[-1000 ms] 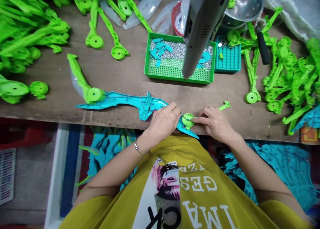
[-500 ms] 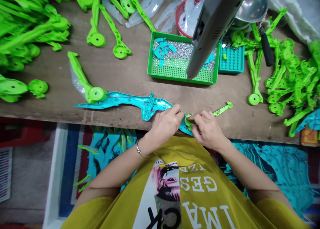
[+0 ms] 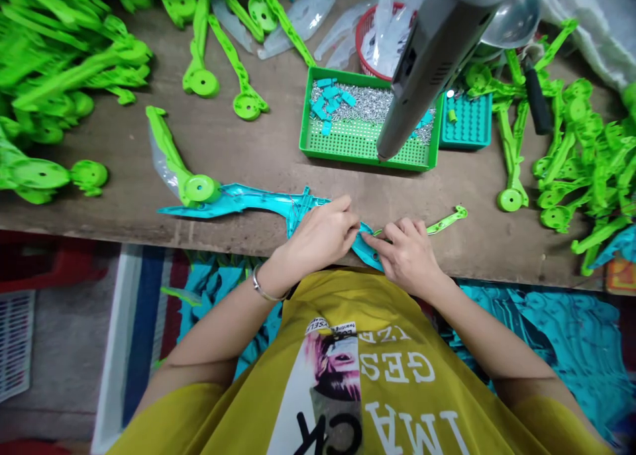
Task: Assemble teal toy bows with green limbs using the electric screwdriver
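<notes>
A long blue plastic toy shell [image 3: 263, 199] lies open side up along the table's near edge, thin wires running in it. My left hand [image 3: 322, 235] rests over its middle, fingers curled and pinched together; what they pinch is hidden. Toward the shell's right end, my right hand [image 3: 410, 255] is closed over the round end of a green plastic arm [image 3: 447, 221], whose slim end sticks out to the right. My right index finger reaches onto the blue shell. Another green arm with a round end [image 3: 199, 190] sits on the shell's left end, a clear plastic piece beside it.
Beyond my hands stands a green tray [image 3: 368, 163] of small screws and blue bits, with a teal tray [image 3: 467, 127] beside it. A grey screwdriver-like tool [image 3: 427, 64] hangs above. Green arms pile up at left [image 3: 64, 64] and right [image 3: 591, 144]. Blue shells [image 3: 556, 349] lie below the table.
The view has shifted slightly. My left hand has come lower over the shell's middle, covering more of it. My right hand now hides most of the green arm's round end.
</notes>
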Demonstrator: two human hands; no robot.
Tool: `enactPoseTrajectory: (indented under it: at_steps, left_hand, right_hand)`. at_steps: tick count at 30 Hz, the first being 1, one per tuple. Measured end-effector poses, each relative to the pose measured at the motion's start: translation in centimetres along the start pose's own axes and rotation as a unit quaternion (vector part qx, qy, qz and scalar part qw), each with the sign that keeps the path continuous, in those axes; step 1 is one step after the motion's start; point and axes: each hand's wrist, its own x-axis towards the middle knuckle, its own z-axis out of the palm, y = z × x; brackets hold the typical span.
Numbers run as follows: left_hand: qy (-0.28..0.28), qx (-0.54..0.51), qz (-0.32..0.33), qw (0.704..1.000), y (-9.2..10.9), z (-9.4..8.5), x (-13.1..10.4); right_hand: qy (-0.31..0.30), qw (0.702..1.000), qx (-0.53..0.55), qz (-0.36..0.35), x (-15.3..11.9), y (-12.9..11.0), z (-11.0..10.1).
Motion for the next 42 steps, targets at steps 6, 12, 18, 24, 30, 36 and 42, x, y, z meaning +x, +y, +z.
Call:
enactPoseTrajectory:
  at_steps: [6,12,18,24,30,36,42]
  left_hand:
    - [-0.092,0.084,-0.041,0.991,1.3,-1.8,3.0]
    - [-0.117,0.133,-0.052,0.983,4.0,-2.8,4.8]
    - [-0.129,0.184,-0.044,0.973,5.5,-2.8,3.8]
    - [-0.034,0.254,0.001,0.967,5.5,-1.7,3.3]
    - [-0.066,0.236,-0.024,0.969,5.1,-1.1,2.4]
    - [-0.069,0.221,-0.054,0.971,5.1,-0.8,2.0]
    - [-0.062,0.216,-0.064,0.972,4.8,-0.6,1.8]
  right_hand:
    - [-0.026,1.0,-0.005,0.015,0.2,-0.3,-0.1]
    - [-0.045,0.999,0.002,0.025,0.6,-0.5,-0.1]
    - [-0.041,0.998,0.023,0.033,0.9,-0.5,-0.1]
    - [0.0,0.996,0.089,0.015,0.7,0.1,0.4]
    - [0.2,0.966,0.132,0.093,1.5,10.5,-4.8]
    - [0.12,0.965,-0.046,0.23,6.1,24.3,-8.7]
    - [0.042,0.948,-0.154,0.277,8.1,28.1,-8.1]
